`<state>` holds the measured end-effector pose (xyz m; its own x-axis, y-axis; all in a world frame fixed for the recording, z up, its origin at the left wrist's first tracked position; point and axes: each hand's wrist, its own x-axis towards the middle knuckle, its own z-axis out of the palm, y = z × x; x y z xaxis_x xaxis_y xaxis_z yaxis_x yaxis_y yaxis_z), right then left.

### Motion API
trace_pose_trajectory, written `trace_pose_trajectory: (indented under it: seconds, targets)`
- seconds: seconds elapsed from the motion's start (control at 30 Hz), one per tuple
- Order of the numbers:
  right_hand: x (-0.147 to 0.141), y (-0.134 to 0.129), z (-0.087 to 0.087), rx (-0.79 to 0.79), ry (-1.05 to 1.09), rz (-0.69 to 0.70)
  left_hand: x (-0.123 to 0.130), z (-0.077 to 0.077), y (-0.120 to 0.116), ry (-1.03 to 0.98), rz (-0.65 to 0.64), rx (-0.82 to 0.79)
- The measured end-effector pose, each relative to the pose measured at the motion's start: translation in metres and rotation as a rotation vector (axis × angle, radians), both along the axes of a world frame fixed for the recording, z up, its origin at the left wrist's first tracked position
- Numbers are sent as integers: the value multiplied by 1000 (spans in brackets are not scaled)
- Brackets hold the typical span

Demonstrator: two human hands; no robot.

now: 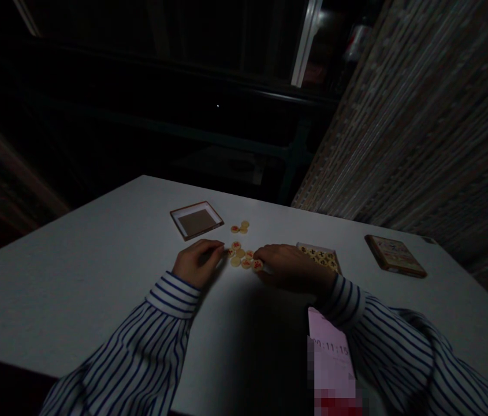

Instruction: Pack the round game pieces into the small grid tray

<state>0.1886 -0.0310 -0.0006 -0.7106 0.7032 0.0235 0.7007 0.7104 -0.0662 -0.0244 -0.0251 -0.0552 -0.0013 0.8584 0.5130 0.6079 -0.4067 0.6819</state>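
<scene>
Several round pale-yellow pieces (240,253), some with red characters, lie in a loose group on the white table (96,277). At the group's left edge is my left hand (198,263), its fingers curled together with the tips by a piece. My right hand (285,266) reaches in from the right, fingers bent and closed around the edge of a red-marked piece (257,265). Just beyond the group, a few more pieces (244,230) sit together. Behind my right hand, a box (322,256) holds rows of pieces with dark characters, partly hidden by the hand.
An open shallow tray (196,222) with a brown inside sits back left. A closed flat box (395,255) lies at the right. A lit phone (332,358) showing a timer lies near my right forearm. Beaded curtains (421,115) hang behind the table's right side.
</scene>
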Motion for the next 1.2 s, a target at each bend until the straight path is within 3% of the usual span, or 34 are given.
trace_pose_trajectory:
  seconds: [0.13, 0.37, 0.67, 0.93, 1.2]
  targets:
    - [7, -4, 3, 10, 100, -7, 9, 4, -5, -65, -40, -66]
    - [19, -7, 2, 39, 255, -15, 41, 12, -17, -225, -226, -310]
    - [34, -13, -1, 29, 426, -53, 76, 16, -18, -579, -395, -585]
    - [49, -10, -5, -94, 602, -229, 93, 29, -14, -511, -337, -521]
    - [64, -10, -8, -142, 772, -343, 114, 34, -7, -545, -393, -564]
